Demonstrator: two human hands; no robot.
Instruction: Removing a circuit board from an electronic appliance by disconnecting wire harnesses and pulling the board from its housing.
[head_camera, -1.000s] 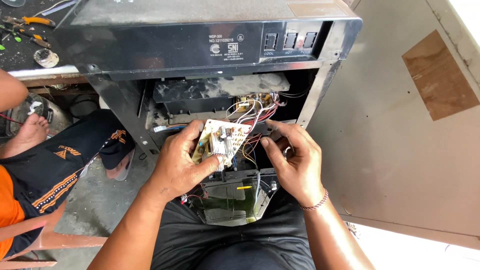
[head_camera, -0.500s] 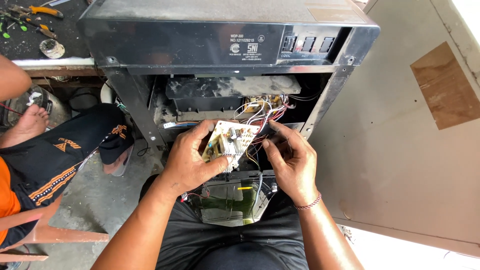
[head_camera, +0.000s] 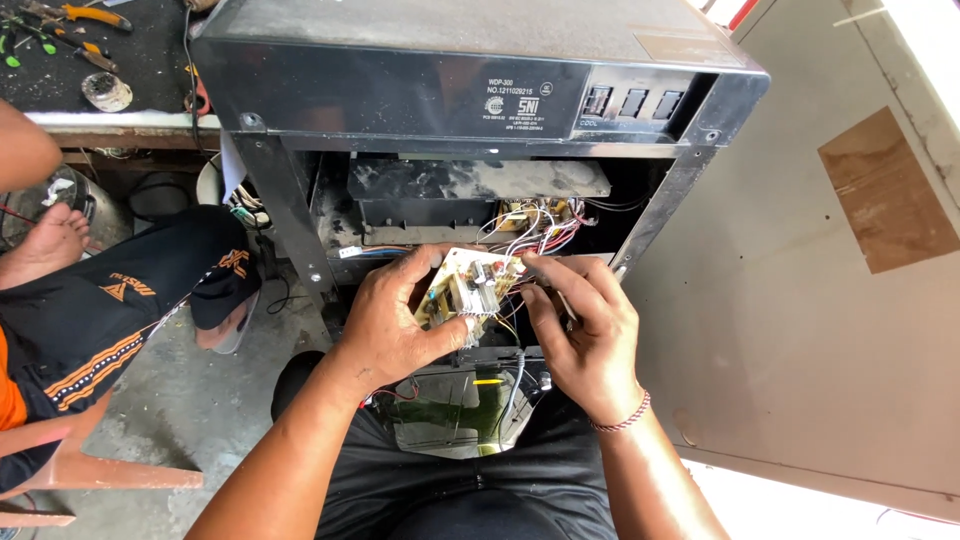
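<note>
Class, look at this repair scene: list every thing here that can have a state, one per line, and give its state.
Black appliance: front panel off, inside exposed.
Circuit board: out of the cabinet, tilted, still wired.
Wire bundle: loose, running from the cabinet to the board.
Left hand: gripping the board's left edge.
Right hand: fingers pinching at the board's right edge.
Pliers: lying on the bench, untouched.

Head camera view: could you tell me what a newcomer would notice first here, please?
At centre, the left hand holds a small pale circuit board while the right hand fingers its edge, where red and white wires trail back. Behind stands a black appliance with its front open. At far left another person's bare foot rests below a bench with pliers.
</note>
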